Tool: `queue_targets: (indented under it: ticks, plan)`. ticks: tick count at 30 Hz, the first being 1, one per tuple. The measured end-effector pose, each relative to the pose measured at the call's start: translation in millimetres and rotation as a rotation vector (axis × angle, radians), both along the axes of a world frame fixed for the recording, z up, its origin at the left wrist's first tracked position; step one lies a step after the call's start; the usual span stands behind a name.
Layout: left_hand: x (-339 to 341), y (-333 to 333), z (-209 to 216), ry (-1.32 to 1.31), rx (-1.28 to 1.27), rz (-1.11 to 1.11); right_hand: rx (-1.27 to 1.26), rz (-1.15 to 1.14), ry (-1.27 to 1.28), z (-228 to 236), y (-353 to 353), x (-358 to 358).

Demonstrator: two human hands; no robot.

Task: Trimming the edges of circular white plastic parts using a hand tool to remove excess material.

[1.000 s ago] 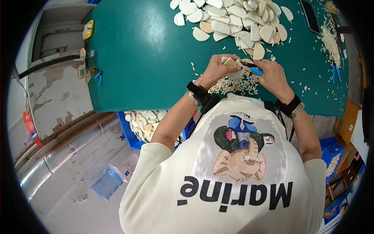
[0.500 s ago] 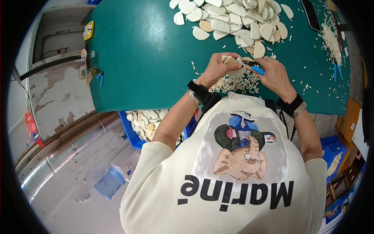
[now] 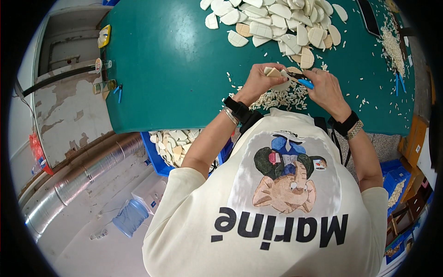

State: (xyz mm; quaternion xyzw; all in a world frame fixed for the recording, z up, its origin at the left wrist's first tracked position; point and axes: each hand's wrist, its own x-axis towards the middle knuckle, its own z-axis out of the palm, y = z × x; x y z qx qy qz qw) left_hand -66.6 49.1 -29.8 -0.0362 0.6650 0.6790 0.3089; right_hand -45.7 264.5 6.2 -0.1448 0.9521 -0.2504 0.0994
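My left hand [image 3: 258,84] is closed around a few thin, flat white and tan pieces [image 3: 274,73], fanned between thumb and fingers. Blue-handled pliers [image 3: 305,83] with dark jaws sit in my right hand [image 3: 326,90], its fingers wrapped round the handles. The jaws meet the edge of the pieces between both hands; their exact bite is too small to tell. Below my hands lies a heap of small white stick-like bits [image 3: 282,99]. Just beyond is a big pile of flat, rounded pieces [image 3: 277,21], white and tan, some scored with lines.
The green table [image 3: 170,69] carries a phone [image 3: 368,17], another heap of bits [image 3: 393,51] and blue-handled tools [image 3: 399,84] at the right. A jar [image 3: 105,86] stands at the left edge. Beneath the near edge, a blue crate [image 3: 159,161] holds more flat pieces.
Both hands keep their places and grips. Only a very slight shift shows in the left wrist and the held pieces.
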Motion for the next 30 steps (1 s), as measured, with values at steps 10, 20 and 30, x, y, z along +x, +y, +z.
queue_targets:
  ticks: [10,20,30]
  plan:
    - [1.0,0.9,1.8,-0.003,-0.019,0.004,0.032,0.037,-0.024,-8.0,1.8,2.0]
    - [-3.1,-1.6,8.2,-0.047,0.041,0.019,-0.293,-0.281,-0.281,-28.2,-6.5,-9.2]
    - [2.4,7.6,6.8,-0.036,0.102,-0.017,-0.942,-0.459,-0.994,-10.1,-18.5,-16.3]
